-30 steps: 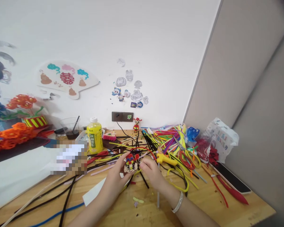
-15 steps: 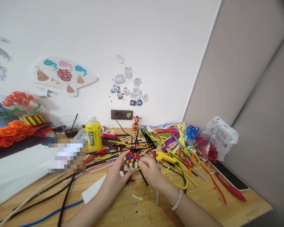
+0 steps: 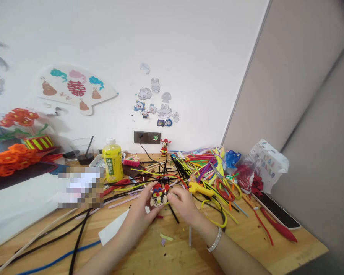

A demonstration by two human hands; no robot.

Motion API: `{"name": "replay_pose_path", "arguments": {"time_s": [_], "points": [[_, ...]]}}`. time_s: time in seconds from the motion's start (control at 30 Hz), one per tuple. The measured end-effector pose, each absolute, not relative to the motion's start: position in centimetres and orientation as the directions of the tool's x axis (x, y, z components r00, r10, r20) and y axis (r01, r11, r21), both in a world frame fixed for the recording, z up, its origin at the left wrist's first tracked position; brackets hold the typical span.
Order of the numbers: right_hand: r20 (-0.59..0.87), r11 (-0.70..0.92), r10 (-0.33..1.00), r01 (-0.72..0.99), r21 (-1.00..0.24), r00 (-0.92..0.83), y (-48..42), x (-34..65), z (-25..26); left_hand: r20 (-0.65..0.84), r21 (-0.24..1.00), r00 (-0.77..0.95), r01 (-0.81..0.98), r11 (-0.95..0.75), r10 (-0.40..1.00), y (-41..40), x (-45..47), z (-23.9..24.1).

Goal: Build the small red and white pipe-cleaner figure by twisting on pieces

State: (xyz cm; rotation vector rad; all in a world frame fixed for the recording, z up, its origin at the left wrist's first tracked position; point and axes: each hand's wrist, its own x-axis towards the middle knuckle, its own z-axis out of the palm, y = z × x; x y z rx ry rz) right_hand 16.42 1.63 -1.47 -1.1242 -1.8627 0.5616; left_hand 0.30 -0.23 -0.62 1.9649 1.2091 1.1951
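Observation:
My left hand (image 3: pixel 145 204) is wrapped round a small pipe-cleaner figure head (image 3: pixel 158 199), which has a pale face, dark eyes and whisker-like lines, and a red and blue hat. At its right side my right hand (image 3: pixel 181 200) has its fingers pinched together by the cheek and hat edge. Whatever lies between those fingertips is too small to make out. Just right of that hand lies a yellow glue gun (image 3: pixel 200 189). A similar finished-looking figure (image 3: pixel 165 148) in red stands at the back by the wall.
Colourful pipe cleaners (image 3: pixel 200 164) heap up at the back right, with scissors (image 3: pixel 216 170) on them. A yellow drink bottle (image 3: pixel 112 162) and a plastic cup (image 3: pixel 84 152) stand back left. Red-handled pliers (image 3: pixel 278 225) and a phone (image 3: pixel 278 210) lie right. White paper (image 3: pixel 114 225) is under my left forearm.
The camera view has shifted very slightly. My right hand's fingers have turned a little at the side of the head; my left hand keeps its hold.

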Motion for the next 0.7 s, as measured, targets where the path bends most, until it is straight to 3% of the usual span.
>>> {"name": "replay_pose_path", "arguments": {"time_s": [0.7], "points": [[0.427, 0.432, 0.899, 0.361, -0.826, -0.099, 1.99, 17.23, -0.95, 0.366, 0.821, 0.255, 0.364, -0.439, 0.895, -0.61, 0.25, -0.51]]}}
